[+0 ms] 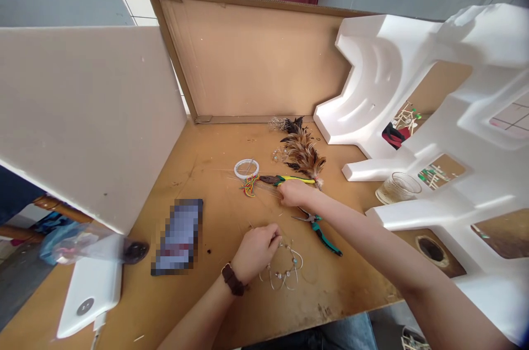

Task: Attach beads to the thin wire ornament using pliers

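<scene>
My left hand (257, 251), with a dark brown band at the wrist, is closed in a pinch at the table's near middle. A wire loop strung with small beads (285, 273) lies by its fingertips; what the fingers hold is too small to make out. Farther forward, my right hand (296, 193) is curled low beside pliers with yellow-green handles (295, 178). Thin wires show near its fingertips, and its grip is hidden. Teal-handled pliers (325, 237) lie under the right forearm. A white ring (247, 168) with multicoloured cord (249, 186) rests at the yellow pliers' jaws.
Brown feathers (303, 151) lie toward the back. A phone (178, 237) and a white power bank (93, 289) with a cable are on the left. White foam (372, 74) holding a glass (399, 188) borders the right; a cardboard panel (264, 58) stands behind.
</scene>
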`<state>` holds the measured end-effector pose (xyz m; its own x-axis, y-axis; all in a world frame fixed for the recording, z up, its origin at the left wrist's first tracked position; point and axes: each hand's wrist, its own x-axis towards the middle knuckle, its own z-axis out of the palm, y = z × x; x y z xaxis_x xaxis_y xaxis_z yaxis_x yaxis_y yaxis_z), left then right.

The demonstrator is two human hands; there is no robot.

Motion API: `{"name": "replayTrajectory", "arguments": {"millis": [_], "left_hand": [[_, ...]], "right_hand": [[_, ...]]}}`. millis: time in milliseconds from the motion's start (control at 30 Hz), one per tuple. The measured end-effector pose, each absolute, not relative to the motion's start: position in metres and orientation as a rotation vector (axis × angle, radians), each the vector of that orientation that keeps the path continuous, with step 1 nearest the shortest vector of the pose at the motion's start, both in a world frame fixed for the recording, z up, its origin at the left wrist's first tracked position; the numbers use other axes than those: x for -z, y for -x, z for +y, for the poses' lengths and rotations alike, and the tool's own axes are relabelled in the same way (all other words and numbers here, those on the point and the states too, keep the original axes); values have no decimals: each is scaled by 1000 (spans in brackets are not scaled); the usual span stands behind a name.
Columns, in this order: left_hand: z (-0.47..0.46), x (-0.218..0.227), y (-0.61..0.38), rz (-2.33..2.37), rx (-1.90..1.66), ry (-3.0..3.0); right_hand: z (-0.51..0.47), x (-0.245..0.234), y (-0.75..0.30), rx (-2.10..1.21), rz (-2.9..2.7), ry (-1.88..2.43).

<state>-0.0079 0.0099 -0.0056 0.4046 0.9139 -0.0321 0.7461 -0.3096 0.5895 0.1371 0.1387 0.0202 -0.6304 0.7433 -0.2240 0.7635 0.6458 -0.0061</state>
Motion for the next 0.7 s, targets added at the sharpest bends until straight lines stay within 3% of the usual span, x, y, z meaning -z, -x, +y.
{"name": "replayTrajectory", "arguments": {"millis": [400, 700], "left_hand": [[13, 5, 13, 1397, -552, -2028], [18, 1, 20, 1345, -744, -1778]], "right_hand": [[119, -32, -161, 895, 2714, -1510], [82, -45, -183, 1226, 2787, -1645]]}}
